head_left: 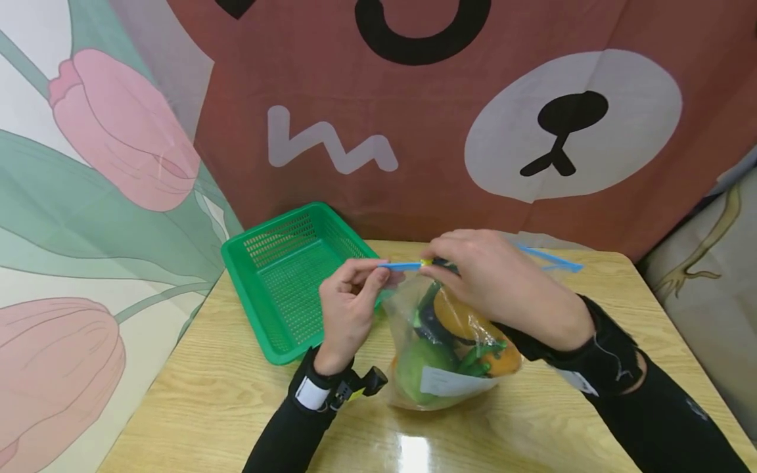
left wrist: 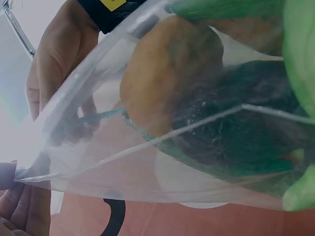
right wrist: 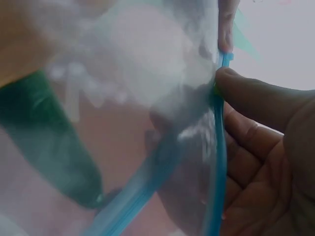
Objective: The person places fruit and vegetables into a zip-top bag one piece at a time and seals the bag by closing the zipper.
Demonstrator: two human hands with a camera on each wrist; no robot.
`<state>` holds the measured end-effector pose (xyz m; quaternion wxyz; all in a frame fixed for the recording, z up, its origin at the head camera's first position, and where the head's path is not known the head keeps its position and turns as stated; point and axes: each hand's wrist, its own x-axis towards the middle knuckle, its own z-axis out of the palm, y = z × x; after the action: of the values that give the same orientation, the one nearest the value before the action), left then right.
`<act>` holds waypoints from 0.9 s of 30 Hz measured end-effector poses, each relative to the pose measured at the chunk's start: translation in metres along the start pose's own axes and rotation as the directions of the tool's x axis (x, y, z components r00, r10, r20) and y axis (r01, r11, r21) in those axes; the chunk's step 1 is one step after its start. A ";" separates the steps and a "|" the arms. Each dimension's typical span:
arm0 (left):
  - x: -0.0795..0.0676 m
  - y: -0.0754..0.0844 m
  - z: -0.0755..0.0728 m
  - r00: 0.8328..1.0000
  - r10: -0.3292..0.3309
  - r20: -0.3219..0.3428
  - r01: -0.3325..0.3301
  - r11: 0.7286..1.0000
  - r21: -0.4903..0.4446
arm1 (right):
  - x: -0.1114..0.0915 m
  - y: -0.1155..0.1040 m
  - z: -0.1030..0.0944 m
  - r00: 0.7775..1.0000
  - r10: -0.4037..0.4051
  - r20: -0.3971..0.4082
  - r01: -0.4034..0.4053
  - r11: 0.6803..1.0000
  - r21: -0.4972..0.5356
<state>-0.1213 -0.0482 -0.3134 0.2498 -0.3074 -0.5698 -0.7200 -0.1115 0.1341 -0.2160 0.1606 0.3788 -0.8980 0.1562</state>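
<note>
A clear zip bag [head_left: 405, 328] stands on the table, filled with produce. Inside are a large pale green rounded piece [head_left: 422, 371], a dark long piece [head_left: 434, 323], a yellow-orange piece [head_left: 455, 314], green pepper-like pieces [head_left: 471, 362] and a smaller orange one [head_left: 503, 362]. With thumb and fingers, my left hand [head_left: 349, 305] pinches the left end of the bag's blue zip strip [head_left: 405, 266]. My right hand [head_left: 503, 289] pinches the strip at its yellow slider [head_left: 426, 263], close to the left fingers. In the right wrist view the thumb [right wrist: 266, 101] presses the strip's edge.
Left of the bag, a green plastic basket [head_left: 269, 351] with slotted sides sits on the wooden table [head_left: 195, 394]. Behind the table hangs a brown cloth [head_left: 426, 190] with a bear face. The strip's loose blue end [head_left: 556, 261] sticks out right of the right hand.
</note>
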 end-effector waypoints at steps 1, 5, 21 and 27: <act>0.000 0.000 0.000 1.000 0.001 -0.003 -0.001 1.000 0.000 | -0.001 0.001 0.000 1.000 0.006 0.000 -0.006 1.000 -0.001; -0.001 0.000 -0.001 1.000 0.003 -0.010 -0.003 1.000 0.004 | -0.004 0.006 0.000 1.000 0.016 -0.009 -0.016 1.000 0.002; -0.004 -0.002 -0.009 1.000 0.009 0.009 -0.009 1.000 0.026 | -0.020 0.024 -0.005 0.999 -0.029 -0.044 0.031 0.999 0.026; -0.005 -0.001 -0.012 1.000 0.016 0.004 -0.016 0.999 0.037 | -0.027 0.033 -0.005 0.994 -0.073 -0.076 0.076 0.996 0.038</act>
<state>-0.1203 -0.0593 -0.3192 0.2600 -0.3086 -0.5813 -0.7066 -0.1163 0.1753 -0.2274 0.1921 0.4092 -0.8732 0.1822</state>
